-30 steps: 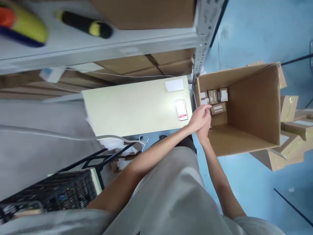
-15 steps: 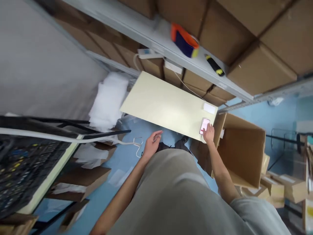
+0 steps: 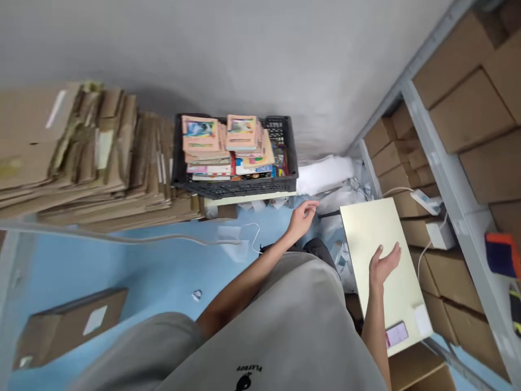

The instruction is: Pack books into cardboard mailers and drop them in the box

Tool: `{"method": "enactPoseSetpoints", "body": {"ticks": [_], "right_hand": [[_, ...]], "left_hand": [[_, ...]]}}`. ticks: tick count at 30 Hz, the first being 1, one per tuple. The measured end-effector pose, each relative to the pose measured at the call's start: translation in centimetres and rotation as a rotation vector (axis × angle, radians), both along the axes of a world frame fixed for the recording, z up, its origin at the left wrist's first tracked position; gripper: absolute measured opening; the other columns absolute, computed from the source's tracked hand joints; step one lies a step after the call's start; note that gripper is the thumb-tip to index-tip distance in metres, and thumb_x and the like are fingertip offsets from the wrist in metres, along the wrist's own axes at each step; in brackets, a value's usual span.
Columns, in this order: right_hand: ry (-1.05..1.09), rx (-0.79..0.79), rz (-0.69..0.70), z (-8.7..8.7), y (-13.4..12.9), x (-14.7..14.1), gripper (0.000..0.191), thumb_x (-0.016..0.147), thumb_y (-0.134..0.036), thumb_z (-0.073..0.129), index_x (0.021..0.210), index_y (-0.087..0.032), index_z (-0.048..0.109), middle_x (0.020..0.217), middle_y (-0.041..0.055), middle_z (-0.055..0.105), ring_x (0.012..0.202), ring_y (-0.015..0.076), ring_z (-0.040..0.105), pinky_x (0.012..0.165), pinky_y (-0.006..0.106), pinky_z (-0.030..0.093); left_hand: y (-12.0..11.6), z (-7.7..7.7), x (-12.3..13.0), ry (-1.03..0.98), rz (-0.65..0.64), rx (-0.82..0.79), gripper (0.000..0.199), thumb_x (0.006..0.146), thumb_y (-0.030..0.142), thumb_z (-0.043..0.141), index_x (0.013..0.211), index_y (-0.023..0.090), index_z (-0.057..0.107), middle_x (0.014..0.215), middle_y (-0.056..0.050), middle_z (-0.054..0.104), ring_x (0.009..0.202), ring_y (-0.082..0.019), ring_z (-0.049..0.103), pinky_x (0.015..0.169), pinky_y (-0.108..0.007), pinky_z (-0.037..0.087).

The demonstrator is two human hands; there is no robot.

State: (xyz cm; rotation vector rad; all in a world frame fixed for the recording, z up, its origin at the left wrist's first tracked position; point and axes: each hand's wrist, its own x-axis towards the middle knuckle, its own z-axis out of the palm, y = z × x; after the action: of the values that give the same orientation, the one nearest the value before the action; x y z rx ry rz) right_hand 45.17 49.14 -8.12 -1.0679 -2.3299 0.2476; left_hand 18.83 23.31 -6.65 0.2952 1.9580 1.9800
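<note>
My left hand (image 3: 302, 220) is in mid-air in front of my body, fingers apart and holding nothing. Over the pale yellow board (image 3: 368, 225), my right hand (image 3: 383, 264) is open, with thumb and fingers spread. A phone (image 3: 396, 334) lies on the board's near end, beside my right forearm, with a small white item (image 3: 422, 320) next to it. Beyond my left hand is a black plastic crate (image 3: 236, 188) holding stacked booklets (image 3: 201, 136).
Flattened cardboard (image 3: 114, 184) is piled at the left. Shelves with brown boxes (image 3: 468, 103) line the right. White wrapping (image 3: 328, 174) lies near the wall. A box (image 3: 71, 326) and a cable (image 3: 163, 237) are at lower left; an open carton (image 3: 415, 364) is at lower right.
The view has swung left, bringing the crate and cardboard into sight. My right hand has come off the phone, which stays on the board. My left hand remains empty.
</note>
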Motion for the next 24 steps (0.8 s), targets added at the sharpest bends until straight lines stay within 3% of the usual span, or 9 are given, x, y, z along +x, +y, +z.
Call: {"method": "enactPoseSetpoints", "body": {"ticks": [3, 6, 11, 14, 16, 19, 21, 24], "right_hand": [[0.008, -0.024, 0.281, 2.7, -1.9, -11.2, 0.08, 0.115, -0.06, 0.044, 0.173, -0.005, 0.041, 0.169, 0.0354, 0.054, 0.167, 0.0473, 0.045, 0.132, 0.077, 0.04], [0.036, -0.046, 0.529, 4.2, -4.4, -20.7, 0.074, 0.115, -0.057, 0.048, 0.173, -0.01, 0.042, 0.17, 0.0311, 0.055, 0.166, 0.0436, 0.047, 0.133, 0.075, 0.04], [0.095, -0.253, 0.875, 4.8, -11.5, -34.6, 0.059, 0.114, -0.057, 0.049, 0.158, -0.019, 0.059, 0.155, 0.0236, 0.069, 0.148, 0.0355, 0.064, 0.127, 0.064, 0.051], [0.082, -0.496, 1.031, 4.6, -17.1, -42.6, 0.052, 0.112, -0.06, 0.054, 0.14, -0.02, 0.069, 0.133, 0.0189, 0.078, 0.122, 0.03, 0.075, 0.109, 0.049, 0.063], [0.028, -0.619, 1.059, 4.2, -20.5, -47.4, 0.057, 0.107, -0.066, 0.059, 0.137, -0.018, 0.068, 0.116, 0.0147, 0.08, 0.101, 0.0269, 0.076, 0.094, 0.042, 0.064], [-0.081, -0.688, 0.972, 3.2, -24.4, -53.0, 0.062, 0.097, -0.071, 0.072, 0.129, -0.019, 0.064, 0.097, 0.0067, 0.078, 0.088, 0.0256, 0.072, 0.087, 0.039, 0.061], [-0.156, -0.712, 0.903, 2.8, -25.9, -55.1, 0.062, 0.09, -0.07, 0.08, 0.124, -0.021, 0.061, 0.091, 0.0029, 0.075, 0.083, 0.0256, 0.07, 0.085, 0.038, 0.058], [-0.198, -0.767, 0.832, 2.6, -26.8, -55.8, 0.058, 0.087, -0.07, 0.083, 0.114, -0.025, 0.057, 0.086, -0.0003, 0.072, 0.079, 0.0249, 0.068, 0.081, 0.036, 0.055]], "left_hand": [[-3.2, 0.2, -3.3, 0.018, 0.203, 0.048, 0.023, 0.102, 0.026, 0.062, 0.116, 0.021, 0.079, 0.123, -0.011, 0.086, 0.117, -0.024, 0.081, 0.112, -0.043, 0.063], [-7.1, 0.2, -6.0, 0.035, 0.398, 0.028, 0.023, 0.105, 0.033, 0.063, 0.118, 0.022, 0.079, 0.124, -0.012, 0.085, 0.12, -0.024, 0.081, 0.11, -0.042, 0.064], [-14.2, 0.1, -11.2, 0.095, 0.71, -0.086, 0.028, 0.106, 0.042, 0.065, 0.12, 0.022, 0.078, 0.124, -0.013, 0.084, 0.117, -0.026, 0.08, 0.11, -0.044, 0.065], [-17.3, 0.2, -15.0, 0.11, 0.835, -0.159, 0.032, 0.104, 0.041, 0.066, 0.126, 0.02, 0.076, 0.128, -0.014, 0.082, 0.117, -0.027, 0.079, 0.108, -0.045, 0.065], [-18.5, 0.3, -17.5, 0.111, 0.844, -0.199, 0.037, 0.103, 0.04, 0.066, 0.133, 0.02, 0.075, 0.135, -0.015, 0.08, 0.121, -0.028, 0.078, 0.106, -0.044, 0.066], [-19.1, 0.5, -20.9, 0.118, 0.786, -0.272, 0.046, 0.102, 0.04, 0.068, 0.143, 0.02, 0.072, 0.15, -0.017, 0.073, 0.131, -0.03, 0.074, 0.103, -0.042, 0.066], [-19.2, 0.5, -22.6, 0.119, 0.728, -0.34, 0.049, 0.1, 0.039, 0.069, 0.145, 0.019, 0.072, 0.152, -0.018, 0.072, 0.132, -0.031, 0.073, 0.104, -0.044, 0.066], [-19.2, 0.6, -23.6, 0.118, 0.662, -0.426, 0.047, 0.099, 0.035, 0.068, 0.143, 0.019, 0.073, 0.148, -0.017, 0.075, 0.133, -0.033, 0.072, 0.115, -0.05, 0.061]]}}
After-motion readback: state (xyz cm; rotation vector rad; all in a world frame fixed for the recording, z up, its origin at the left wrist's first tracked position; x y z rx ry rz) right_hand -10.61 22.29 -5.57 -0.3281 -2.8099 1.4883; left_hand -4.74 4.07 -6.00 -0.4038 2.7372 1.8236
